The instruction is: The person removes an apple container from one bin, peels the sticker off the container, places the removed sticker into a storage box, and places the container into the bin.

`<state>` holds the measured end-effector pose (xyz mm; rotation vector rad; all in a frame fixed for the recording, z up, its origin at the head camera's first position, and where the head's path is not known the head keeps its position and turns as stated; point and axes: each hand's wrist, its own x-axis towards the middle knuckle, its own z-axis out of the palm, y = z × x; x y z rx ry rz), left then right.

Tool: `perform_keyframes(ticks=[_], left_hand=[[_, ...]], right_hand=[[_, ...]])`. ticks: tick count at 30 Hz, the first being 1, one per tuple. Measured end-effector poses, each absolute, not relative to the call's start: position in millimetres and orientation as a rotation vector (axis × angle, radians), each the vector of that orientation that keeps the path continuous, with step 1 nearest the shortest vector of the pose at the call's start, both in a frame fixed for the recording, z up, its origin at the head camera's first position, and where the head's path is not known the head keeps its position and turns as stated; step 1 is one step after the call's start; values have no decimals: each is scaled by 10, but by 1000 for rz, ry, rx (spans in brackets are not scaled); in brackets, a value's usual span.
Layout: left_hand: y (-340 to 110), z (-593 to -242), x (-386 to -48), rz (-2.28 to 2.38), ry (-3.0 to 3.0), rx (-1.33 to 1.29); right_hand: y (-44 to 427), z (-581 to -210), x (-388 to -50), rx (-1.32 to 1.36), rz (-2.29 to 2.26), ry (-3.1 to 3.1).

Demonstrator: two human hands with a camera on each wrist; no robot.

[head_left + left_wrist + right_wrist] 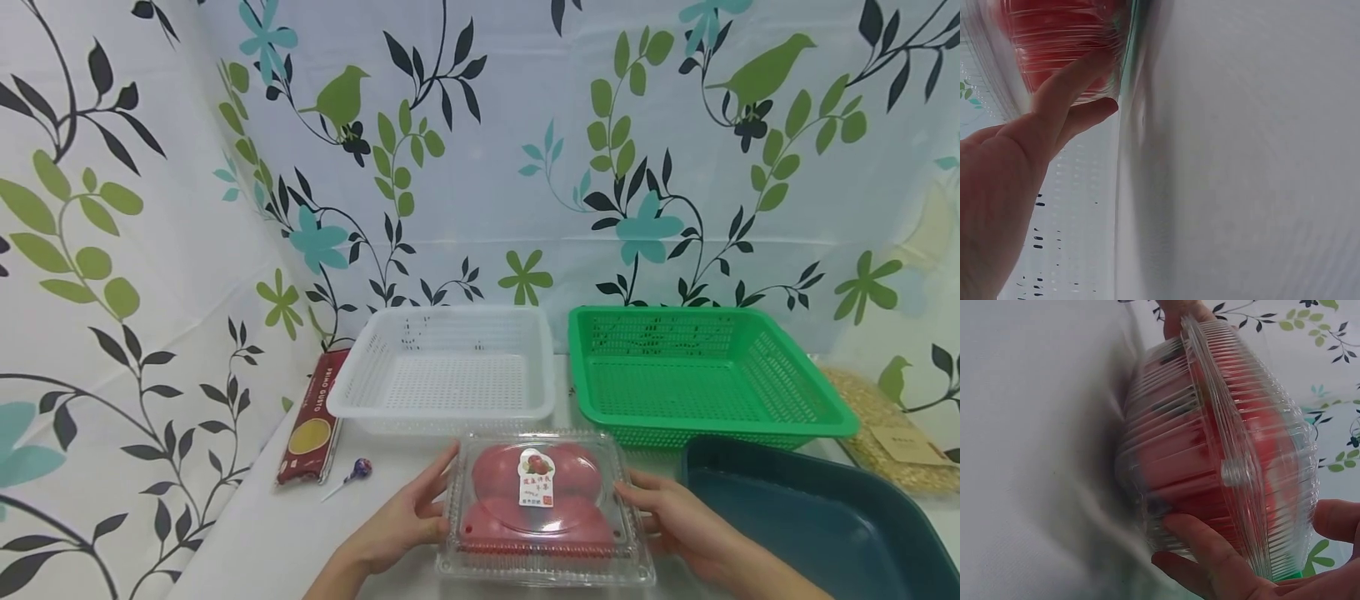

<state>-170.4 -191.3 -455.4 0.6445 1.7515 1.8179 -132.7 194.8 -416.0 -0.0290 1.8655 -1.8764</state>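
A clear plastic clamshell box (pixel 480 560) of large red round fruit, tomatoes by their look, is between my two hands at the front of the table. A white label (pixel 536 490) with a red fruit picture is on its lid. My left hand (pixel 401 521) grips the box's left side, with fingertips under its lower edge in the left wrist view. On the opposite side my right hand (pixel 678 518) holds it, fingers low on the ribbed wall (pixel 1172 456) and thumb near the lid. Whether the base touches the table I cannot tell.
Behind the box stand a white basket (pixel 442 412) and a green basket (pixel 720 429). A dark blue tray (pixel 810 517) lies at the right, beside a bag of grains (pixel 900 433). Left are a red pasta packet (pixel 311 425) and a lollipop (pixel 361 469).
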Motion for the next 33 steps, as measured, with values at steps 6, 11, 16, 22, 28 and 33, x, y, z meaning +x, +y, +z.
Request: perform_keyframes(ticks=[6,11,16,22,28,33], left_hand=[[-1903,-4564,-1719,1802,1742,615],[-1903,-4564,-1764,1766,1778,626],[-1903,-4585,-1793,1769,1766,642],[-1885,-4609,-1802,1789,1759,637],[-1870,-4596,-1810,1793,1748,642],[-1915,-4532,-1843,1763,1849,653]], right_hand=[[1944,-4203,-1340,0,-1863,1862],[1952,-4218,-1346,9,-1860,1854],[1960,-4228,-1357,5,-1862,1848],[1994,-4242,-1376,-27,-1860,1868],[2003,-4204,-1376,-41,-1846,1893],[2019,-4033,-1374,88,-1783,2028]])
